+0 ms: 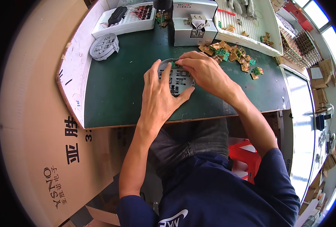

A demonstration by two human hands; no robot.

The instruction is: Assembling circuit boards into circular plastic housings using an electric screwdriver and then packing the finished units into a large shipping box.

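A round grey plastic housing (180, 87) lies on the green worktop in front of me, its moulded ribs and slots facing up. My left hand (157, 92) spans it from the near left, with the thumb on the near right rim and the fingers along the left and far side. At the housing's far edge sits a small green circuit board (174, 65). My right hand (208, 73) reaches over from the right, its thumb and fingertips closed at that board; the fingers partly hide their grip. The left index finger rests beside the board.
A similar grey housing (104, 47) lies at the far left, near a white foam tray (139, 23) of wired parts. A silver machine (194, 32) stands behind my hands. Loose circuit boards (234, 53) are heaped at the far right, before a white ribbed tray (247, 37).
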